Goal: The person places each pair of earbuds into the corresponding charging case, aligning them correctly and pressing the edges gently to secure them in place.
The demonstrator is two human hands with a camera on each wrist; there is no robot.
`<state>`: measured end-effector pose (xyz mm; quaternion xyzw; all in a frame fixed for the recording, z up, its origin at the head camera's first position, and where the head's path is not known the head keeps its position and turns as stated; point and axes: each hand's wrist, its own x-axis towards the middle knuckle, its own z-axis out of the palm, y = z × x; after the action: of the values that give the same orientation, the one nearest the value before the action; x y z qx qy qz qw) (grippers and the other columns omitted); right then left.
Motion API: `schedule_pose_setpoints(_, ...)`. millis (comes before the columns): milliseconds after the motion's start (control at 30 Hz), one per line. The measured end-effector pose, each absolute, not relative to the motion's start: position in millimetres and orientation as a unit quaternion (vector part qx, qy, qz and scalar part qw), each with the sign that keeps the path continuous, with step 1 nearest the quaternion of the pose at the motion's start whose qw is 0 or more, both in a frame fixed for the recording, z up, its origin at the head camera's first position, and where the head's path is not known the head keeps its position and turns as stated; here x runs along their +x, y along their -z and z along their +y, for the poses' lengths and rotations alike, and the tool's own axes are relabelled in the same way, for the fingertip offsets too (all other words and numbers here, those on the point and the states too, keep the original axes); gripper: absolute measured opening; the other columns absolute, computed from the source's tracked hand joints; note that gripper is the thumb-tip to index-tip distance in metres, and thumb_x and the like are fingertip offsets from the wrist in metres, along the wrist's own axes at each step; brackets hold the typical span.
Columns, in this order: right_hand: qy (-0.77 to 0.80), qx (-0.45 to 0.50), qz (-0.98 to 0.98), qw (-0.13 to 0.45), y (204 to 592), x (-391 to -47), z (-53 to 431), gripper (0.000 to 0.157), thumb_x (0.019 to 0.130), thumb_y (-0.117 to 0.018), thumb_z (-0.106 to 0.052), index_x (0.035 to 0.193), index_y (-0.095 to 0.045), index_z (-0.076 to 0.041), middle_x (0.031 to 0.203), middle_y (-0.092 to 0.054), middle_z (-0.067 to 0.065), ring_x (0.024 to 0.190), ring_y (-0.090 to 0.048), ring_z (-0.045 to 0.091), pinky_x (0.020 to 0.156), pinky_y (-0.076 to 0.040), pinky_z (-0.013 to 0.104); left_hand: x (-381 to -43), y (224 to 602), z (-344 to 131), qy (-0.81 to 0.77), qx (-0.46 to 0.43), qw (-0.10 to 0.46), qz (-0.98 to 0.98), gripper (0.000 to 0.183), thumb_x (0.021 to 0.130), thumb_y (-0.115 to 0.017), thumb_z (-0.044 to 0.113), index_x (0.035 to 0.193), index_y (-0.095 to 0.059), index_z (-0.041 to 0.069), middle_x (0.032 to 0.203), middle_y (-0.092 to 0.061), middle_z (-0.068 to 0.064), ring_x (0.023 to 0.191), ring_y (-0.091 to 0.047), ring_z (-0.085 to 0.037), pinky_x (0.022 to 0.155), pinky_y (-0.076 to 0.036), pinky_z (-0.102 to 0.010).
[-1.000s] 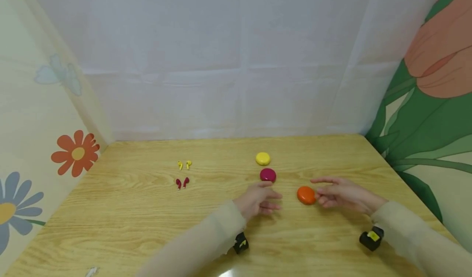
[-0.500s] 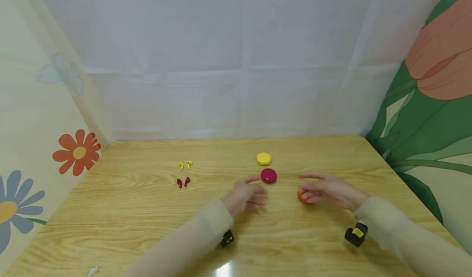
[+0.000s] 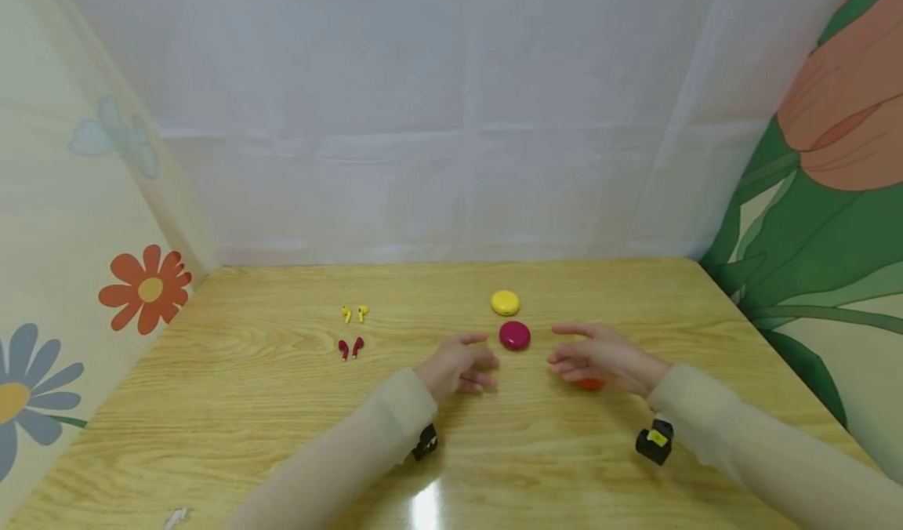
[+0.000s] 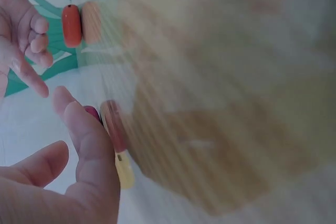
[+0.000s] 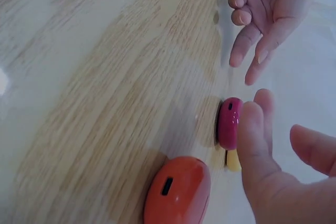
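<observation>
My left hand point(image 3: 462, 365) hovers over the table to the left of a round magenta earbud case point(image 3: 514, 335), holding nothing. To the right of that case, my right hand point(image 3: 610, 360) hangs in the air with relaxed fingers, partly hiding an orange earbud case point(image 3: 591, 385). In the right wrist view the orange case point(image 5: 177, 192) lies on the table, apart from the hand. A yellow earbud case point(image 3: 505, 303) sits just behind the magenta one. At the left lie a pair of yellow earbuds point(image 3: 363, 313) and a pair of magenta earbuds point(image 3: 357, 346).
The wooden table point(image 3: 282, 412) runs back to a white cloth wall point(image 3: 353, 161). Flower-printed panels stand on both sides. A small whitish scrap point(image 3: 175, 518) lies near the front left. Each wrist wears a small black camera point(image 3: 654, 441).
Both hands have shifted left. The right hand has passed over the orange case and now covers most of it in the head view. Cases and earbuds have stayed in place.
</observation>
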<state>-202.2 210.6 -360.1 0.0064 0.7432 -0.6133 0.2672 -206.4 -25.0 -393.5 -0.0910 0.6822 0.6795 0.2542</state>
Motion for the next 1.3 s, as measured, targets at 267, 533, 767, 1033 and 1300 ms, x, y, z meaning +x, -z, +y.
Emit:
schedule_pose_setpoints(267, 0.601, 0.001, 0.751, 0.275, 362.0, -206.5, 196.8, 0.059, 0.1, -0.048, -0.002, 0.147, -0.016, 0.013, 0.105, -0.067, 0.022, 0.087, -0.07, 0.022, 0.077, -0.056, 0.034, -219.1, 397.8, -22.9, -0.684, -0.092, 0.255, 0.677, 0.054, 0.097, -0.054, 0.002, 0.147, -0.035, 0.002, 0.108, -0.067, -0.017, 0.057, -0.063, -0.014, 0.05, -0.05, -0.022)
schedule_pose_setpoints(533, 0.589, 0.01, 0.759, 0.277, 368.1, -212.2, 186.6, 0.06, 0.099, -0.048, -0.001, 0.145, -0.014, 0.017, 0.103, -0.067, 0.022, 0.082, -0.069, 0.02, 0.075, -0.056, 0.033, -222.0, 391.1, -14.2, -0.67, -0.1, 0.252, 0.691, 0.056, 0.095, -0.056, -0.002, 0.147, -0.036, 0.002, 0.106, -0.069, -0.019, 0.056, -0.064, -0.015, 0.048, -0.049, -0.022)
schedule_pose_setpoints(767, 0.582, 0.029, 0.766, 0.271, 371.5, -218.1, 179.1, 0.061, 0.097, -0.05, 0.001, 0.145, -0.015, 0.017, 0.099, -0.067, 0.02, 0.078, -0.069, 0.02, 0.072, -0.056, 0.031, -228.2, 387.4, -9.0, -0.659, -0.117, 0.255, 0.698, 0.057, 0.094, -0.058, -0.003, 0.147, -0.038, 0.003, 0.105, -0.07, -0.019, 0.054, -0.064, -0.015, 0.047, -0.049, -0.022)
schedule_pose_setpoints(1033, 0.569, 0.039, 0.776, 0.269, 374.0, -224.1, 172.9, 0.058, 0.096, -0.048, 0.002, 0.143, -0.017, 0.019, 0.087, -0.067, 0.014, 0.069, -0.068, 0.015, 0.064, -0.056, 0.027, -233.1, 388.9, -3.5, -0.652, -0.124, 0.264, 0.7, 0.053, 0.095, -0.059, 0.001, 0.144, -0.04, 0.002, 0.105, -0.07, -0.019, 0.059, -0.067, -0.019, 0.047, -0.049, -0.023)
schedule_pose_setpoints(1300, 0.545, 0.051, 0.79, 0.276, 377.0, -236.7, 168.8, 0.056, 0.098, -0.049, -0.001, 0.143, -0.022, 0.017, 0.078, -0.064, 0.008, 0.063, -0.064, 0.012, 0.059, -0.053, 0.025, -235.6, 390.0, 0.6, -0.663, -0.128, 0.258, 0.691, 0.053, 0.095, -0.057, -0.001, 0.144, -0.037, -0.003, 0.104, -0.069, -0.019, 0.06, -0.068, -0.02, 0.047, -0.049, -0.022)
